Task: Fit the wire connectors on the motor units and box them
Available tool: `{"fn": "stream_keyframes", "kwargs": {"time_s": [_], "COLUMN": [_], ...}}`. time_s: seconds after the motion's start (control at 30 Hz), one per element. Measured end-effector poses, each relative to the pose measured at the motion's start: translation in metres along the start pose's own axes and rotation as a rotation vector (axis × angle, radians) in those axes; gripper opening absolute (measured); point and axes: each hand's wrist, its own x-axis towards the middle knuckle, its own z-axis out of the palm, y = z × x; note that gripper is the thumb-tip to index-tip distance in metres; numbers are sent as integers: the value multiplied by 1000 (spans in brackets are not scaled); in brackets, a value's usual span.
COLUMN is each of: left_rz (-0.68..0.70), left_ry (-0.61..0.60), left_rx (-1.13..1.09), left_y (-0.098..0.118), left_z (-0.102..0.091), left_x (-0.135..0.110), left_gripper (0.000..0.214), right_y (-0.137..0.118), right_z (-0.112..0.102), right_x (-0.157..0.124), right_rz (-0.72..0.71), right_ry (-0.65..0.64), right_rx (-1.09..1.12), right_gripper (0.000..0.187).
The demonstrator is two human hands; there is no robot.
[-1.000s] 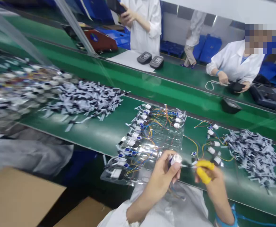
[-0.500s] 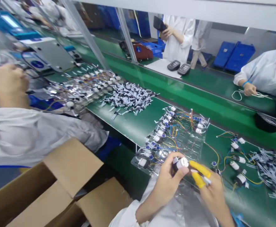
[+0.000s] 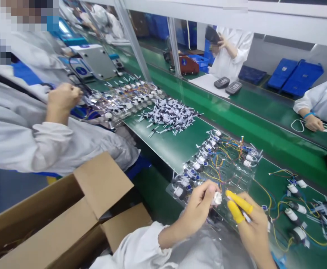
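My left hand (image 3: 200,203) is closed around a small white cylindrical part (image 3: 216,198) with wires. My right hand (image 3: 249,220), with yellow finger cots on thumb and forefinger, pinches a thin white strip (image 3: 246,216) just right of that part. Both hands hover over the near edge of a clear plastic tray (image 3: 237,183) that holds several wired white parts with blue tags. More wired parts (image 3: 292,215) lie loose on the green belt to the right.
A pile of black-and-white strips (image 3: 170,114) lies on the green belt (image 3: 166,144) farther left. A co-worker's sleeve and fist (image 3: 62,99) are at left. An open cardboard box (image 3: 68,216) stands below the belt. Other people work across the line.
The view has swung left, bringing the neighbouring co-worker and the box into sight. My hands stay close together, the left still on the white part, the right still pinching the strip.
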Motion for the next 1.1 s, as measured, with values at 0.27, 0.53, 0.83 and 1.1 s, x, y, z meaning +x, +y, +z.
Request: {"fn": "stream_keyframes", "kwargs": {"time_s": [0.27, 0.53, 0.83, 1.1], "left_rz": [62, 93, 186, 263], "left_ry": [50, 166, 205, 193], "left_rx": [139, 187, 261, 315], "left_y": [2, 5, -4, -9], "left_z": [-10, -8, -11, -10], "left_x": [2, 1, -1, 1], "left_gripper": [58, 59, 59, 57], "right_y": [13, 11, 8, 6], "right_z": [12, 26, 34, 46], "right_x": [-5, -2, 0, -2], "right_rz": [62, 86, 129, 186], "right_ry": [17, 26, 46, 118], "right_rx": [-28, 35, 113, 207], "right_gripper": [12, 7, 7, 8]}}
